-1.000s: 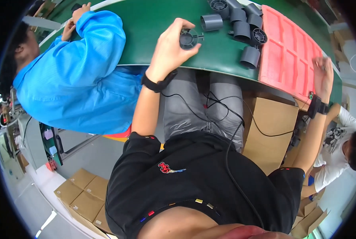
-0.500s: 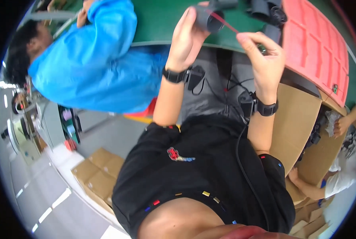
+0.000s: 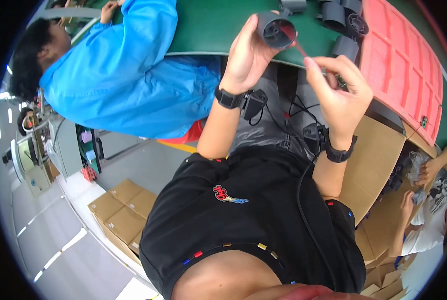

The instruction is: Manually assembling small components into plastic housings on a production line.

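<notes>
My left hand [image 3: 244, 60] is closed around a dark grey plastic cylinder [image 3: 261, 31]. Its open end is turned toward me, and spokes around a hub show inside. Between thumb and forefinger, my right hand [image 3: 339, 90] pinches a thin reddish strip [image 3: 301, 50]. The strip's far end reaches the cylinder's rim; whether it touches or goes inside, I cannot tell. Both hands are raised at the near edge of the green worktable [image 3: 208, 30]. A small dark green thing [image 3: 340, 80] shows behind my right fingers, partly hidden.
Several grey cylindrical parts [image 3: 332, 16] stand at the back right of the table, beside a pink plastic crate [image 3: 401, 65]. An open cardboard box [image 3: 366, 160] is at my right, where a co-worker's hands [image 3: 426, 172] reach. Another person in a blue jacket [image 3: 128, 80] sits close on my left.
Both hands have come slightly right and nearer. The cylinder has turned so its spoked open end faces me more. Less of the reddish strip shows between my hands.
</notes>
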`<state>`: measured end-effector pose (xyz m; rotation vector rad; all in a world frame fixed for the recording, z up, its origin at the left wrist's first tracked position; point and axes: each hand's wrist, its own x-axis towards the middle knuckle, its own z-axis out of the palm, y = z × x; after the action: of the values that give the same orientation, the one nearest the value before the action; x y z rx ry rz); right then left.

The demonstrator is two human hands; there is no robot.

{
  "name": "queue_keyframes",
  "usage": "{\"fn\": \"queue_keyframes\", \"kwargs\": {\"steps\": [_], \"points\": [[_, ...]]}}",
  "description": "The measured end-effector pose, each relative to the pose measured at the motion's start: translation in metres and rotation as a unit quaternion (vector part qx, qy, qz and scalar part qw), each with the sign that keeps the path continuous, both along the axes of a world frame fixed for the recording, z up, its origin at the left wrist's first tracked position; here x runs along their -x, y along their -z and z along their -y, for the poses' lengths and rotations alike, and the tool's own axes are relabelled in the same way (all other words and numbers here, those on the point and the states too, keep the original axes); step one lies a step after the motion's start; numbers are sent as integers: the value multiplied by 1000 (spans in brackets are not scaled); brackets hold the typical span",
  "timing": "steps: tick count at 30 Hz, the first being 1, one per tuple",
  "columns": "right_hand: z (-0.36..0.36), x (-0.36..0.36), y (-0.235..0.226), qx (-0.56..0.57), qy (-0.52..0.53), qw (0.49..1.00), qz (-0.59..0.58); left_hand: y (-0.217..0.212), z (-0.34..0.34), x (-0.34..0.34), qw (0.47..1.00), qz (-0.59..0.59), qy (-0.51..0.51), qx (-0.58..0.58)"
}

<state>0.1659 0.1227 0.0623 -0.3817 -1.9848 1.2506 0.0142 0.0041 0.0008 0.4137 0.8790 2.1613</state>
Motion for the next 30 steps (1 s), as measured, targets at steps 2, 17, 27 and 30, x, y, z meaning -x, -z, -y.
{"fn": "queue_keyframes", "kwargs": {"steps": [2,17,27,30], "points": [[-1,-1,0,28,-29,999,22,-4,1,-6,1000,-1,2,7],[10,23,9,-36,43,997,55,-24,-11,-27,986,-145,-67,50],[15,25,28,47,26,994,-95,-11,-9,-26,969,-204,-137,20],[16,28,23,15,34,995,-91,-14,-11,-31,968,-207,-138,32]]}}
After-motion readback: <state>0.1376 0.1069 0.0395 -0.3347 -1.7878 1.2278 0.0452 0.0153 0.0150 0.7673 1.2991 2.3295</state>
